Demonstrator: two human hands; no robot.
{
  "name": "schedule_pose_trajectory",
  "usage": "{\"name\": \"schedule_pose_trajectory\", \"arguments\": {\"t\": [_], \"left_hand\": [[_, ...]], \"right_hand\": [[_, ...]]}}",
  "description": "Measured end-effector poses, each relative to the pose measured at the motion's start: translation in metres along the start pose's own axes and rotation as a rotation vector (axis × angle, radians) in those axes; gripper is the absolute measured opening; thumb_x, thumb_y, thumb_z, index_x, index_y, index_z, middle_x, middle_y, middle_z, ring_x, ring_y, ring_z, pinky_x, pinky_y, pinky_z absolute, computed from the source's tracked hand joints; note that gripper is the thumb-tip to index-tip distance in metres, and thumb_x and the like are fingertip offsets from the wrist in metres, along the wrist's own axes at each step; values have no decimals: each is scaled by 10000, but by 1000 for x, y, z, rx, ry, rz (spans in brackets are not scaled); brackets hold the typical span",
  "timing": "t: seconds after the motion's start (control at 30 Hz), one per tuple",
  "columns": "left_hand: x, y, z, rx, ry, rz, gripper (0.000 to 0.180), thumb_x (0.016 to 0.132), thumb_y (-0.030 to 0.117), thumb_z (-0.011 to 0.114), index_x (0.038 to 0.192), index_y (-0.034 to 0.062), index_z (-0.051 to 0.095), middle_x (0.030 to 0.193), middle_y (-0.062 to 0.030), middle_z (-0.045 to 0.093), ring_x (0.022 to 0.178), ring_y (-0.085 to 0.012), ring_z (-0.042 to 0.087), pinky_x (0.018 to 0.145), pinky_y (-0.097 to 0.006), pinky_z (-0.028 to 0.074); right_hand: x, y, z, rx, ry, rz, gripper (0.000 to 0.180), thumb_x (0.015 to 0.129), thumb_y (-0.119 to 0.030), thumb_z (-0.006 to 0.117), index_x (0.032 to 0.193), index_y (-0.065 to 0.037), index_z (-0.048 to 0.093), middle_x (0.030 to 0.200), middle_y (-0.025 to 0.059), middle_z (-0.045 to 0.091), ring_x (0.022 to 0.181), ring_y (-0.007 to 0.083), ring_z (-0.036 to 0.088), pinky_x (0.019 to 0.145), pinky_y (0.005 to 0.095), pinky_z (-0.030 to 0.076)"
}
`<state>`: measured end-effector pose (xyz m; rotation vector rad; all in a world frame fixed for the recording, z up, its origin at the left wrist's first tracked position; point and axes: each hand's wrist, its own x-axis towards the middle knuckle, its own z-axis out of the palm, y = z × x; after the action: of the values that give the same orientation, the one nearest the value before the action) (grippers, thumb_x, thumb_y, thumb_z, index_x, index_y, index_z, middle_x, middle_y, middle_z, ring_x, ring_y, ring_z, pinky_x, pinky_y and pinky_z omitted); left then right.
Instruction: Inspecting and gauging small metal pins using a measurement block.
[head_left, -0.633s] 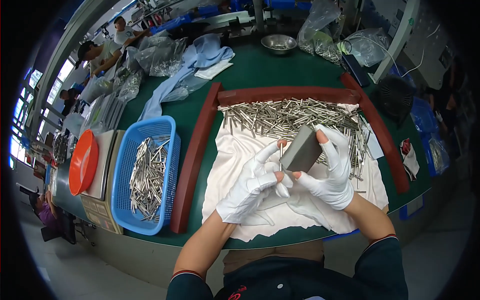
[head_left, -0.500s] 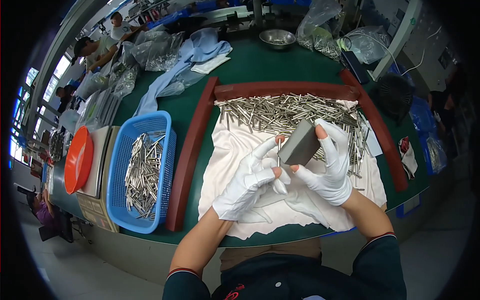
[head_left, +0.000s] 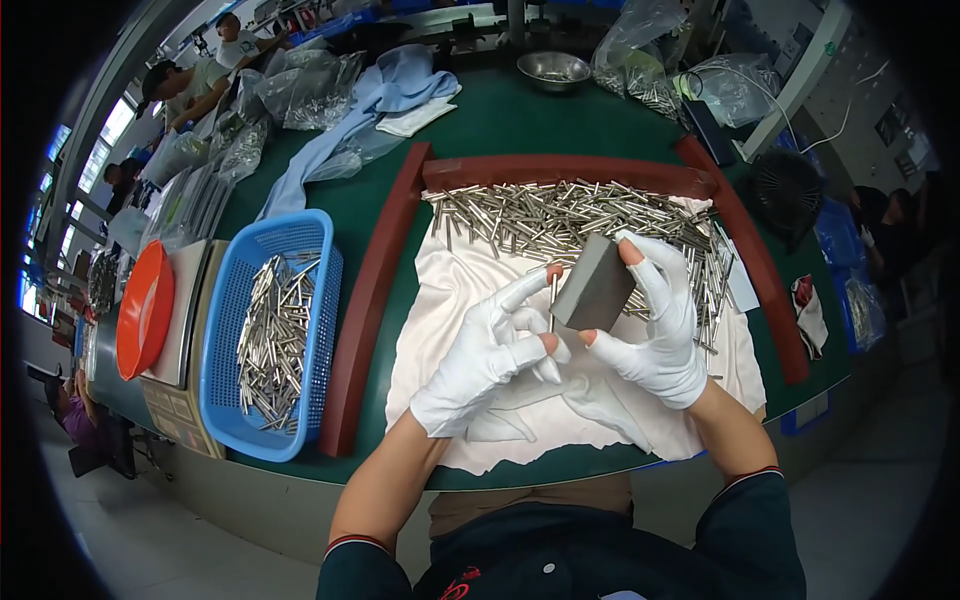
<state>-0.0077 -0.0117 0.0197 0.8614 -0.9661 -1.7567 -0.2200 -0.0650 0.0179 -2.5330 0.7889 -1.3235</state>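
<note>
Over the pale cloth (head_left: 440, 300), my left hand (head_left: 490, 345) pinches a slim metal pin (head_left: 553, 300) upright between thumb and forefinger. My right hand (head_left: 655, 335) grips a dark grey rectangular block (head_left: 598, 285), thumb on its lower edge and fingers along its upper right end. The pin stands close beside the block's left face; I cannot tell whether they touch. Both hands wear white gloves with bare thumb and forefinger tips. Beyond them lies a big heap of similar metal pins (head_left: 560, 215), spread down the cloth's right side.
Dark red bars (head_left: 375, 310) frame the cloth on three sides. To the left stand a blue basket (head_left: 332, 330) of pins and an orange bowl (head_left: 145, 310) on a scale (head_left: 185, 330). A metal bowl (head_left: 553, 70) and plastic bags (head_left: 310, 95) sit farther back. Other people work at the far left.
The whole view has shifted slightly, so the basket and cloth appear a little farther left. My hands keep the same grip on the pin and the block.
</note>
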Motion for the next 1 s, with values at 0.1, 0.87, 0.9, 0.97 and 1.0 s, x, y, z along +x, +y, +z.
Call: {"name": "schedule_pose_trajectory", "arguments": {"t": [0.1,0.87,0.9,0.97,1.0], "left_hand": [[1,1,2,-4,-2,-10,720,856,81,665,1472,-6,303,804,-87,642,687,-129,639,661,-226,513],[0,2,-1,-69,-49,-49,727,856,97,679,1460,-38,298,830,-102,649,685,-135,640,676,-245,529],[-1,2,-2,-86,-65,-49,724,859,96,678,1461,-35,298,842,-106,650,690,-137,641,680,-248,532],[0,0,-2,-106,-65,-50,720,863,86,672,1463,-32,293,857,-112,652,700,-141,644,682,-250,535],[1,-1,-2,-124,-65,-54,716,867,77,666,1465,-30,288,872,-118,654,710,-145,646,685,-252,538]], "right_hand": [[-1,3,2,26,-17,57,915,623,-113,810,1433,-60,386,1308,155,461,1125,320,492,945,412,424],[2,-4,-1,-19,-3,72,881,597,-95,815,1392,-51,438,1267,152,489,1110,318,512,926,396,445],[5,-3,-4,55,-54,103,888,599,-93,815,1398,-52,431,1266,150,490,1107,319,511,924,397,445],[5,-2,-4,131,-108,130,894,601,-92,814,1404,-52,424,1264,149,491,1105,320,510,921,399,446],[2,-3,0,55,-46,94,899,603,-97,815,1409,-57,419,1265,145,491,1106,321,507,922,402,443]]}}
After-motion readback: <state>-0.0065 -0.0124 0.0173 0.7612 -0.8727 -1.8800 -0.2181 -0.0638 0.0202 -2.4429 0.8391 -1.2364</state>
